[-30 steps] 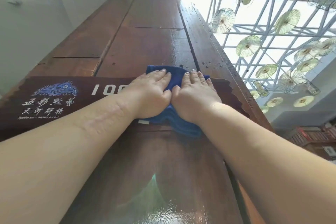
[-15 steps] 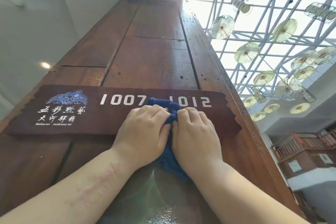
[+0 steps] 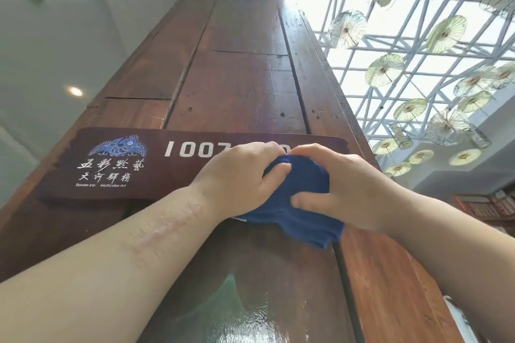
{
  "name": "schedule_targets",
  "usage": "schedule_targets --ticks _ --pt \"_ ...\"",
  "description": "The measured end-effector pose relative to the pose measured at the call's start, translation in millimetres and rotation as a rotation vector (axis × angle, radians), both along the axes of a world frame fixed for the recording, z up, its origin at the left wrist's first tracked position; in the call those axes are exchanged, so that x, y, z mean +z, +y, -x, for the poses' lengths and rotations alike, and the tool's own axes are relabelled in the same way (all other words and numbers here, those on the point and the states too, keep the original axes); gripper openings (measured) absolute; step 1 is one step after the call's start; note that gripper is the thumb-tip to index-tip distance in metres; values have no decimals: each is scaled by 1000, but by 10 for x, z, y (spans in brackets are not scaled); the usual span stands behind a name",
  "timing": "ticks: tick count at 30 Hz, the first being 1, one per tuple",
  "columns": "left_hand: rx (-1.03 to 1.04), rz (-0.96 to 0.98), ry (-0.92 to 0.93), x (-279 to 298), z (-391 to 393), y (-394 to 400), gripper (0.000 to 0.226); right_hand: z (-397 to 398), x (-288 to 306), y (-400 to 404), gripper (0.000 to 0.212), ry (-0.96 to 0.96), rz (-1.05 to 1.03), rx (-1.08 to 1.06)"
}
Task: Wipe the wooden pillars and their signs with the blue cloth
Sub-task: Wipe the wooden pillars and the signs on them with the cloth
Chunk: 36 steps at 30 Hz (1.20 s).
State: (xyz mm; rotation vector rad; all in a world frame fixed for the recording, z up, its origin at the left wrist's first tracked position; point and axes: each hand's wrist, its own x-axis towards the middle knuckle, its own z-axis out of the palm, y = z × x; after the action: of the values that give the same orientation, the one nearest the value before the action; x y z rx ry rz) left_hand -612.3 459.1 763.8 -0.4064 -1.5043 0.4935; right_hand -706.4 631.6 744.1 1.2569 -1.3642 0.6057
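- Cloth (image 3: 298, 211): blue, bunched between both hands against the pillar (image 3: 245, 86), at the right end of the sign (image 3: 139, 172); its lower edge hangs free below the sign.
- Left hand (image 3: 239, 178): fingers curled into the cloth's upper left, thumb pressed on its front. The fingertips are tucked out of sight in the folds.
- Right hand (image 3: 342, 184): fingers folded over the cloth's top, thumb lying across its middle; those fingertips are also hidden.
- Both forearms run off the bottom edge.
- Sign: dark board fixed across the pillar. A blue emblem, white characters and "1007" can be read; the numbers after that are covered by the hands and cloth.
- Pillar: brown planks rising away; glare washes out its top right edge.
- Parasols (image 3: 384, 69): pale, hanging under the bright roof lattice at right.
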Motion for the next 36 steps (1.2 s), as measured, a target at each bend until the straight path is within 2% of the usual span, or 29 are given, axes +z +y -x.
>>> schedule_targets --ticks 2,5,8,11,13,15,19,22,24,27,28,30,33,36 --pt "23 2 15 79 -4 -15 29 12 89 14 54 104 67 -108" --pt "24 20 83 352 7 84 29 23 276 -6 48 272 328 -310" --pt "55 30 80 687 87 227 32 34 535 -74 47 228 517 -461" --pt "79 41 7 797 236 260 43 162 721 -169 45 176 536 -559" --pt "39 166 94 775 352 203 39 287 752 -227 41 155 574 -511" --pt "39 214 164 755 405 121 37 380 781 -264 35 160 633 -454" --pt "98 147 38 744 446 77 46 433 915 -257 32 112 682 -461" --pt "192 56 -18 889 420 128 48 386 1041 -254 48 116 690 -504" --pt "231 -17 -43 1016 413 191 46 333 1062 -211 58 191 700 -530" --pt "302 -68 -58 1139 488 289 39 381 1026 -169 44 342 647 -647" --pt "329 -83 -36 1151 534 308 40 416 996 -186 41 309 626 -645" --pt "312 -88 23 1160 560 306 38 419 975 -230 38 133 594 -488" --pt "182 -24 -28 1161 451 201 35 301 1060 -198 39 -118 492 -298" --pt "207 -13 -43 1229 291 46 33 133 1103 -204 37 -215 421 -240"
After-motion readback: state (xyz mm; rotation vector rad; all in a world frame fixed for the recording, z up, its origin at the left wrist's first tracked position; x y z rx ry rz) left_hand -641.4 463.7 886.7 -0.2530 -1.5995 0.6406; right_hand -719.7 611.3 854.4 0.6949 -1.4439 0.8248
